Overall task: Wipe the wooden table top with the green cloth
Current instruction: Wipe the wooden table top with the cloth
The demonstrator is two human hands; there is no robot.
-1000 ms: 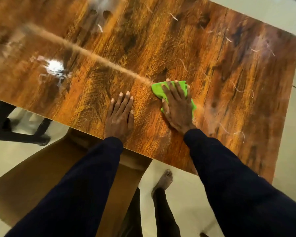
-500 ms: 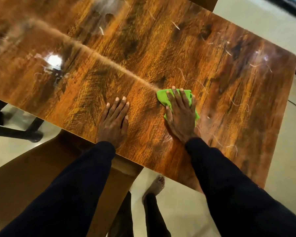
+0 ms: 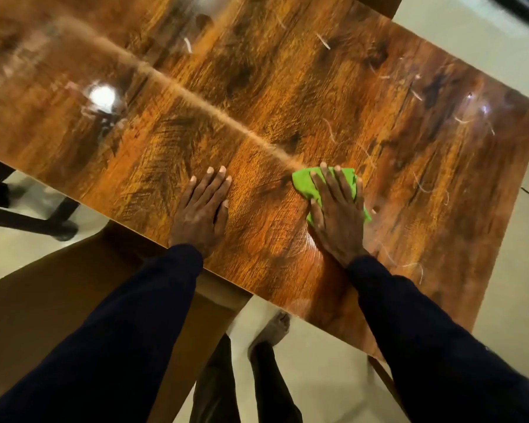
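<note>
My left hand (image 3: 202, 213) lies flat on the wooden table top (image 3: 287, 96), fingers spread, holding nothing — near the front edge. Just right of it, my right hand (image 3: 338, 213) presses one green cloth (image 3: 304, 184) flat, palm open.

Left hand (image 3: 202, 212) flat on table top (image 3: 287, 96), right hand (image 3: 338, 213) beside it, on cloth (image 3: 303, 184)
</note>
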